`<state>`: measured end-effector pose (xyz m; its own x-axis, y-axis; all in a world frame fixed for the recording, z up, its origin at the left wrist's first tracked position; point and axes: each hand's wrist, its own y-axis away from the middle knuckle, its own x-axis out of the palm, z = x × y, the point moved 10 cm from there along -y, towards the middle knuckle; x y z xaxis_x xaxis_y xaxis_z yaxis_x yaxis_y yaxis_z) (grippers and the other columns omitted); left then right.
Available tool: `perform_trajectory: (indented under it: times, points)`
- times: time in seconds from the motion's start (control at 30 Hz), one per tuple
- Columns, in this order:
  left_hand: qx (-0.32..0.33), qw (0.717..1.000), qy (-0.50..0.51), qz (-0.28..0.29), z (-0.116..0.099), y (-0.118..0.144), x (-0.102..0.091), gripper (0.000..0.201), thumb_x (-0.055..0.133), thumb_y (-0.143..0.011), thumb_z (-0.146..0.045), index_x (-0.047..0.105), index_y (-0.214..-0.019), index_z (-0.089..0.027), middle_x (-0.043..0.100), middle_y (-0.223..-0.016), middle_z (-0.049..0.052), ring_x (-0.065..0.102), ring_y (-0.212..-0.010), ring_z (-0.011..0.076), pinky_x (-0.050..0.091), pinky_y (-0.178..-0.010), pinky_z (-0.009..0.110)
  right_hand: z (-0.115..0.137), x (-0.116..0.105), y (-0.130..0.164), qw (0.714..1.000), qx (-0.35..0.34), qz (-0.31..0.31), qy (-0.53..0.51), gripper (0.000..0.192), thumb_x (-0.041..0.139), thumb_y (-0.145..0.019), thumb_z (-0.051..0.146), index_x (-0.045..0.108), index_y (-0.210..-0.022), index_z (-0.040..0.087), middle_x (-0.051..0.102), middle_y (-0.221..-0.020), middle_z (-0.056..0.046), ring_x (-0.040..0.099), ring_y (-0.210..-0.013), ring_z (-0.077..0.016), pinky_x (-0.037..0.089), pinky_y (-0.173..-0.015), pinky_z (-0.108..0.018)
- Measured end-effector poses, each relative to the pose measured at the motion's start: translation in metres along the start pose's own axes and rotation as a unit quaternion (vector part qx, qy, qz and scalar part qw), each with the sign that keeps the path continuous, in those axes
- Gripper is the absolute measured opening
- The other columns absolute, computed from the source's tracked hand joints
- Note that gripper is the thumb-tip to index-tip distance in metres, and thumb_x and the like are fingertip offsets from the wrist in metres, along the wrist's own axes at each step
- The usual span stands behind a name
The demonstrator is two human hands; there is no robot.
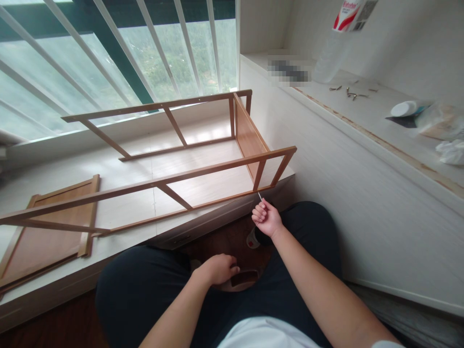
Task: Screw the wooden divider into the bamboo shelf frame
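Observation:
A wooden rack frame (203, 169) lies on its side on the white ledge, with a panel (250, 133) joining its two ladder-like sides near the right end. My right hand (267, 218) is closed around a thin metal Allen key (260, 196), mostly hidden in the fist. Its tip reaches the near side's lower rail, just below the panel end. Over my lap, my left hand (219, 268) hangs loosely with its fingers slightly bent and nothing visible in it. A second wooden panel (54, 232) lies flat on the ledge at the left, partly under the frame.
On the white counter (398, 121) at right are several small screws (353, 94), a clear plastic bottle (333, 55), a white-capped container (404, 108) and crumpled plastic packaging (440, 121). A barred window (163, 53) stands behind the ledge. My knees are close to the ledge's front.

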<state>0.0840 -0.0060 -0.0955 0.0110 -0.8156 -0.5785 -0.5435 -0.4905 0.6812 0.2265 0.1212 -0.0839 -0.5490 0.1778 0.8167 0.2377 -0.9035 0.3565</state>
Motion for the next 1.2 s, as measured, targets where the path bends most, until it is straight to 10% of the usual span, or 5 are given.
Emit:
perform_trajectory:
  times: [0.8,1.2]
  points:
    - [-0.005,1.000,0.000,0.010,0.001,0.000,0.001,0.041,0.040,-0.089,-0.047,0.071,-0.099,-0.021,0.073,-0.102,0.012,0.067,-0.094,0.0277,0.050,-0.078,0.035,0.001,-0.013,0.002,0.990,-0.072,-0.076,0.091,0.038,0.058,-0.088,0.042,0.042,-0.060,0.021,0.031,-0.045,0.008,0.022,-0.039,-0.0071,0.017,-0.037,-0.020]
    - [-0.006,1.000,0.000,0.009,0.001,-0.003,0.002,0.041,0.040,-0.089,-0.046,0.071,-0.098,-0.021,0.073,-0.101,0.012,0.068,-0.093,0.0281,0.050,-0.076,0.035,0.040,-0.020,0.011,0.844,-0.258,-0.182,0.435,0.048,0.048,-0.091,0.055,0.040,-0.057,0.022,0.039,-0.047,0.006,0.033,-0.043,-0.0094,0.026,-0.043,-0.024]
